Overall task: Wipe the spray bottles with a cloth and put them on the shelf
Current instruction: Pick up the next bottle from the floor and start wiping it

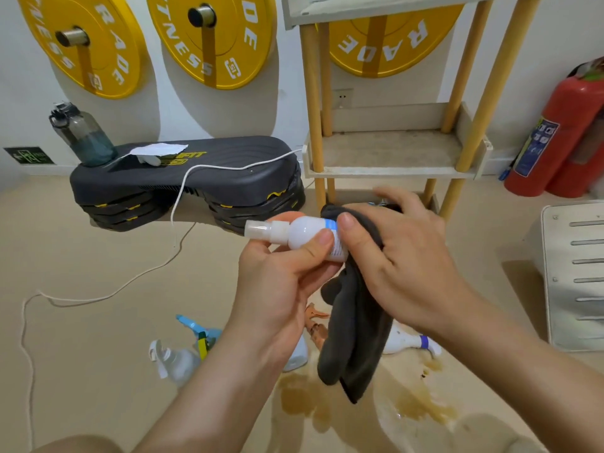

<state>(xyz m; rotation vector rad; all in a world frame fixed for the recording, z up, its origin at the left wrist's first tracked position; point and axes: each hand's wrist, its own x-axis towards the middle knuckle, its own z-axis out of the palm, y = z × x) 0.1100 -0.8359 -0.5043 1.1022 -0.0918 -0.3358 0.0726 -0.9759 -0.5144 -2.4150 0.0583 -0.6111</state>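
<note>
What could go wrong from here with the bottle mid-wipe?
1. The left hand holds the small white spray bottle only by fingertips near its neck. Rubbing by the right hand with the cloth could twist it out of that grip onto the bottles lying below.
2. The cloth's loose tail hangs above the brown puddle; lowering it may soil it.
3. The trailing white cord could snag a foot on the way to the shelf.

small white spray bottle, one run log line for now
step: wiping | left hand: grips small white spray bottle | right hand: holds dark grey cloth against it | on floor: clear spray bottle
</note>
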